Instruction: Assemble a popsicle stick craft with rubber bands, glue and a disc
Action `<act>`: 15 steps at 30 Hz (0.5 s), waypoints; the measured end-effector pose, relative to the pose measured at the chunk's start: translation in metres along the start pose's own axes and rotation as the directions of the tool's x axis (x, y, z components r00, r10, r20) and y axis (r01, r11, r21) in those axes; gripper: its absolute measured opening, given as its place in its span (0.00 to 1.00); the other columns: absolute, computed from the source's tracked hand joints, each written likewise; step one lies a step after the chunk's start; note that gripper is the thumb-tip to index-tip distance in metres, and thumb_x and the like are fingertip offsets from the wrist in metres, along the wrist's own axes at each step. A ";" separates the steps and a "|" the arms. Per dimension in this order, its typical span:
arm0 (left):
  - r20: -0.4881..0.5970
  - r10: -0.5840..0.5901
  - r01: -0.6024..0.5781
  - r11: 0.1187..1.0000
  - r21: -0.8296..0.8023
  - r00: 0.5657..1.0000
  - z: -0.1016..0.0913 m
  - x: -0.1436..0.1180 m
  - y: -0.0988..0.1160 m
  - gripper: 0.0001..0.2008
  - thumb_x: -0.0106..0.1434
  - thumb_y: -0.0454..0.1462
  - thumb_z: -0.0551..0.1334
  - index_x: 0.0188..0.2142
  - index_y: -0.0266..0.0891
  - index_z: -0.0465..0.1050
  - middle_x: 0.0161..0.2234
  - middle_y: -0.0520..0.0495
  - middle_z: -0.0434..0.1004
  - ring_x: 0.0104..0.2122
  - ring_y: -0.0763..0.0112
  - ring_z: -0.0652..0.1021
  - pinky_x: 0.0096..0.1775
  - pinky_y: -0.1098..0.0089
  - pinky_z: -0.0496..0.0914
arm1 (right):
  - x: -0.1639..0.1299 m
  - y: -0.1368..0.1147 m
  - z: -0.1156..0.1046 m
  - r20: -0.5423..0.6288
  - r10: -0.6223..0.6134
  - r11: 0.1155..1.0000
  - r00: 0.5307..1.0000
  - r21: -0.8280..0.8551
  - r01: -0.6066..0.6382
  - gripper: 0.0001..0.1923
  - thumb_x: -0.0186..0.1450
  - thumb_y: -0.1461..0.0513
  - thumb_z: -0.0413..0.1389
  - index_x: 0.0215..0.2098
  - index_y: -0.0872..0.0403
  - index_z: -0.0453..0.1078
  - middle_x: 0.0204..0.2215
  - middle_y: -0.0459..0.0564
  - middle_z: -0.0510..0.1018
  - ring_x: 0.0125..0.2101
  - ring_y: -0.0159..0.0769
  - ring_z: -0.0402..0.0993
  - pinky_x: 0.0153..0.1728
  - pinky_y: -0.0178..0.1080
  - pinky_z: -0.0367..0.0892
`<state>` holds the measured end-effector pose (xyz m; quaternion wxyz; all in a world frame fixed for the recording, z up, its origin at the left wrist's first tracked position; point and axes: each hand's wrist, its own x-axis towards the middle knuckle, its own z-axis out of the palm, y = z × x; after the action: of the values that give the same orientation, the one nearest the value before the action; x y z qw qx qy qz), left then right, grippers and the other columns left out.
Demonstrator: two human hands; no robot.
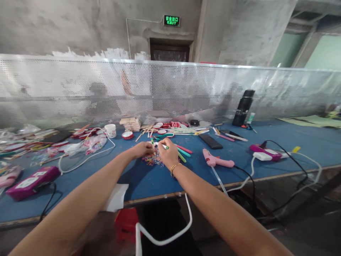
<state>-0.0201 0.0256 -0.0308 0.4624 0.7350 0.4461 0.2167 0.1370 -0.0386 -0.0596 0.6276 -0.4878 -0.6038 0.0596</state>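
Rubber bands [152, 161] heaped on the blue desk [138, 177] right under both hands — left hand [143, 149] fingers curled onto them, right hand [168, 152] pinching a white stick [160, 145] pointing left — equally near.

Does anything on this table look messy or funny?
Yes. Colored rubber bands lie in a loose tangle under both hands, the pink glue gun lies on its side, and a white sheet hangs over the front edge of the blue table. Nothing looks broken or spilled.
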 end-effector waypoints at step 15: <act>0.017 0.011 -0.011 1.000 -0.018 1.000 0.000 0.000 0.000 0.26 0.39 0.53 0.74 0.28 0.35 0.74 0.26 0.50 0.77 0.27 0.72 0.75 0.34 0.69 0.70 | 0.000 0.000 0.001 0.062 -0.018 0.998 0.998 0.068 0.014 0.07 0.63 0.58 0.51 0.28 0.50 0.67 0.27 0.43 0.77 0.31 0.35 0.73 0.36 0.35 0.63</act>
<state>-0.0200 0.0257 -0.0308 0.4715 0.7352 0.4361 0.2169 0.1363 -0.0385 -0.0595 0.6249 -0.4594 -0.6247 0.0904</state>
